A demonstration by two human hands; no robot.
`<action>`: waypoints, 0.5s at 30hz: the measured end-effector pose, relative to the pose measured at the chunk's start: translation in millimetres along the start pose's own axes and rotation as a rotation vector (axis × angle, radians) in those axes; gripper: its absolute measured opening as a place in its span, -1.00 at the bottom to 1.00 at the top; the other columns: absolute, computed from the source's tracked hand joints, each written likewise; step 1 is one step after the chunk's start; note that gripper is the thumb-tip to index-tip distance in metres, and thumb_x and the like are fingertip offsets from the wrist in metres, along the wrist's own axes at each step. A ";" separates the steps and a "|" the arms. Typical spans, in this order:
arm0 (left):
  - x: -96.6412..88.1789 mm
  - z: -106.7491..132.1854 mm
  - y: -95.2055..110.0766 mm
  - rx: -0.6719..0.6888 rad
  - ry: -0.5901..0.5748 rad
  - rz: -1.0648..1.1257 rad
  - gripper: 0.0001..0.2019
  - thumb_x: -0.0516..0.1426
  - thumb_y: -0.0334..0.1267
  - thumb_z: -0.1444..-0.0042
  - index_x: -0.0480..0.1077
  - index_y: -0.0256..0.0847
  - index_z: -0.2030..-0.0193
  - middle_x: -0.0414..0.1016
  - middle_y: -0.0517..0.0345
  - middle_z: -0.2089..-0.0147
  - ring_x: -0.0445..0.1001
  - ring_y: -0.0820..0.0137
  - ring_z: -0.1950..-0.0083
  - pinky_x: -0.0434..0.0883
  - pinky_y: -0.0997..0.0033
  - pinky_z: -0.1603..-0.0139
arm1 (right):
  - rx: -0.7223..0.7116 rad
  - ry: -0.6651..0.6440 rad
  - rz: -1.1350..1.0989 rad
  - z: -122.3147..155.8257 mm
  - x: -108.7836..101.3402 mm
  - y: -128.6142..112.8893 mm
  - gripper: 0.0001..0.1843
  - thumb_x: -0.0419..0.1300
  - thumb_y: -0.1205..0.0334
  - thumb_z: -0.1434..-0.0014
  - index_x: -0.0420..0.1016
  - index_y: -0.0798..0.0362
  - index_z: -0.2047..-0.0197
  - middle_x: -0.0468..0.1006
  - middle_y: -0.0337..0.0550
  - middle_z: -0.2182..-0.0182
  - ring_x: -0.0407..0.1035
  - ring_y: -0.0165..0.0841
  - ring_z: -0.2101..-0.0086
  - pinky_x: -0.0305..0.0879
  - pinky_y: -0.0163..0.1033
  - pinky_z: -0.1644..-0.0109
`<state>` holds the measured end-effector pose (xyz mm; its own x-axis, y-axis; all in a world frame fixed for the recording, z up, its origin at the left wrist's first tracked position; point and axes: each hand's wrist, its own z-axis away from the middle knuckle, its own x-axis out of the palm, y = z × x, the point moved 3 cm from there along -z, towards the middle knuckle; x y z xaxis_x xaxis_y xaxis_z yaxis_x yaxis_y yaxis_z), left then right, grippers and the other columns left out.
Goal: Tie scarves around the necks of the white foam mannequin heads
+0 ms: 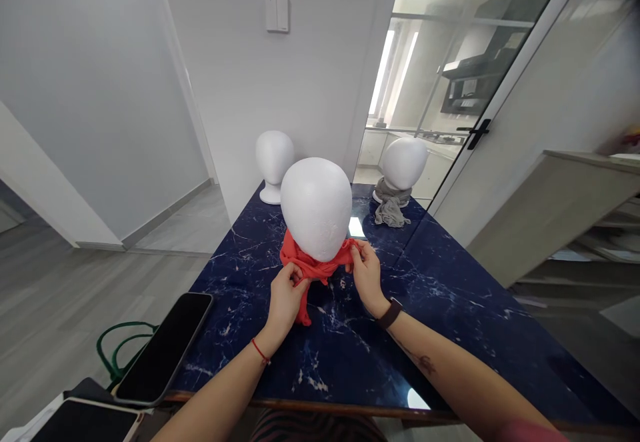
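Both hands are pinching cloth: the left hand [287, 295] grips a front fold of the red scarf [320, 269] between thumb and fingers, and the right hand [367, 275] grasps its other side. That scarf sits just beyond the hands, wrapped beneath the white head form [316, 205], one tail dropping beside the left hand toward the table [350, 335]. Holding from two sides probably keeps the cloth stretched evenly, and the form seems centred so both hands reach it equally. Farther past the left hand stands a bare head form [275, 159]; past the right, another form [404, 162] wears a gray scarf [393, 207] (both perhaps set back to free space). Open tabletop lies right of the right hand; leftward, a phone [165, 349] crowds the table's edge.
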<state>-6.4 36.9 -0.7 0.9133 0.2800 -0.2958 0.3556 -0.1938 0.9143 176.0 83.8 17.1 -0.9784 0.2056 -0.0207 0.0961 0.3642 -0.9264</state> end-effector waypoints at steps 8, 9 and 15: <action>-16.1 -7.7 -2.6 -0.065 -0.002 -0.196 -0.89 0.12 -0.37 0.11 0.22 -0.19 0.53 0.29 0.29 0.55 0.24 0.47 0.50 0.15 0.49 0.44 | 0.011 0.038 -0.052 -29.2 -3.8 6.7 -0.70 0.07 -0.01 -0.15 0.34 0.07 0.25 0.30 -0.35 0.60 0.17 -0.48 0.64 0.11 -0.36 0.57; -18.0 -8.9 -3.1 -0.077 -0.010 -0.234 -0.88 0.12 -0.37 0.11 0.22 -0.19 0.54 0.29 0.29 0.56 0.24 0.46 0.50 0.15 0.48 0.44 | 0.016 0.050 -0.060 -32.8 -5.4 7.8 -0.70 0.07 -0.01 -0.14 0.34 0.07 0.25 0.31 -0.34 0.58 0.17 -0.49 0.63 0.11 -0.36 0.57; -17.0 -12.0 -7.7 -0.071 -0.096 -0.305 -0.89 0.14 -0.36 0.12 0.24 -0.19 0.53 0.31 0.26 0.54 0.27 0.45 0.49 0.16 0.48 0.43 | -0.053 0.127 0.035 -33.2 -12.3 12.7 -0.71 0.02 0.02 -0.19 0.35 0.09 0.22 0.40 -0.23 0.43 0.26 -0.43 0.48 0.24 -0.32 0.40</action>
<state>-27.0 45.0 0.6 0.7826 0.2242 -0.5807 0.6040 -0.0481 0.7955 195.3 116.1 18.0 -0.9436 0.3310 -0.0019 0.1427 0.4018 -0.9046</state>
